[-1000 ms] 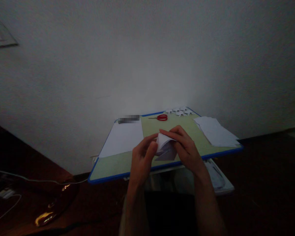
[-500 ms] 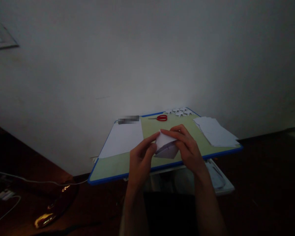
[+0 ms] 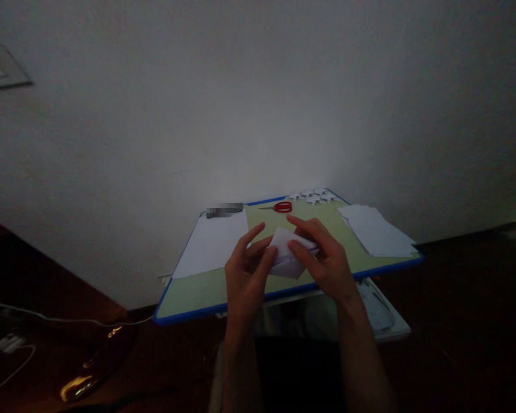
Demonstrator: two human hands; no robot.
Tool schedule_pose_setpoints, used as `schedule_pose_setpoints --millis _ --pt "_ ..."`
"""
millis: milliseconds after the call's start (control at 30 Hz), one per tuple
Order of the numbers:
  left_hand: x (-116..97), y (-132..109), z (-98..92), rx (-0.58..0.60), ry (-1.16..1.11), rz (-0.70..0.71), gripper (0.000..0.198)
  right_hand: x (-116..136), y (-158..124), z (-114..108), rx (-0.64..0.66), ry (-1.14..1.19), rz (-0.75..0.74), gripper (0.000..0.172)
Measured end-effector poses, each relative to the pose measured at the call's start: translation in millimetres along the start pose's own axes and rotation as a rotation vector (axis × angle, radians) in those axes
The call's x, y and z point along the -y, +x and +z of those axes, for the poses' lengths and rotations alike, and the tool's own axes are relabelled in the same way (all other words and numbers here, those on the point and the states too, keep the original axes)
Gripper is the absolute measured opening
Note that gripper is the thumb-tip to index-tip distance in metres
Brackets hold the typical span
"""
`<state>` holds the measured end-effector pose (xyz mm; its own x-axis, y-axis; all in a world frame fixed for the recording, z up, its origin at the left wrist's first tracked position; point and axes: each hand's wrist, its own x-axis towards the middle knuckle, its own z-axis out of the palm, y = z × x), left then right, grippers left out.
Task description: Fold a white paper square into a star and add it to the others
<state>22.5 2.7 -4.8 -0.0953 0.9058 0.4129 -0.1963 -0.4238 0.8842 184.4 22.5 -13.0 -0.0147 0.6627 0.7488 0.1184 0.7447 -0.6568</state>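
A small folded piece of white paper [image 3: 289,267] is held up over the front part of the table, between both hands. My left hand [image 3: 248,267] pinches its left side, thumb on the near face and index finger raised off it. From the right, my right hand [image 3: 322,255] grips the paper with the thumb pressed on its upper face; its index finger is lifted too. The fingers behind the paper are partly hidden. Beyond the hands, scissors with red handles [image 3: 282,207] lie on the table.
The green tabletop [image 3: 198,298] has a blue edge and stands against the wall. A white sheet [image 3: 215,241] lies at left under a dark blurred object [image 3: 224,210]. Loose white sheets [image 3: 376,229] lie at right. Several folded paper pieces [image 3: 313,196] sit at the back right.
Both index fingers have lifted off the paper's top corner. My right thumb has come onto the upper face, and the folded paper looks flatter.
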Motion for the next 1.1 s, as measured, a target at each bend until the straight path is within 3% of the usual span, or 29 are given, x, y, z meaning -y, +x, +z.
schedule_pose_setpoints --millis 233,367,467,900,1100 --pt "-0.5 0.8 -1.0 -0.012 0.084 0.060 0.016 3.7 -0.2 -3.8 -0.003 0.066 0.016 0.025" --pt "-2.2 0.7 -1.9 0.001 0.179 0.137 0.008 7.6 1.1 -4.2 -0.018 0.085 0.023 0.011" --pt "-1.2 0.3 -2.1 0.042 0.224 0.181 0.006 11.4 1.8 -3.1 -0.031 0.089 0.038 0.003" --pt "-7.3 -5.1 -4.7 0.226 0.289 0.295 0.010 22.3 0.6 -8.8 0.047 0.043 -0.075 0.010" --pt "-0.2 -3.3 -3.1 0.127 0.266 0.305 0.012 23.3 0.0 -6.2 0.000 0.035 -0.087 0.014"
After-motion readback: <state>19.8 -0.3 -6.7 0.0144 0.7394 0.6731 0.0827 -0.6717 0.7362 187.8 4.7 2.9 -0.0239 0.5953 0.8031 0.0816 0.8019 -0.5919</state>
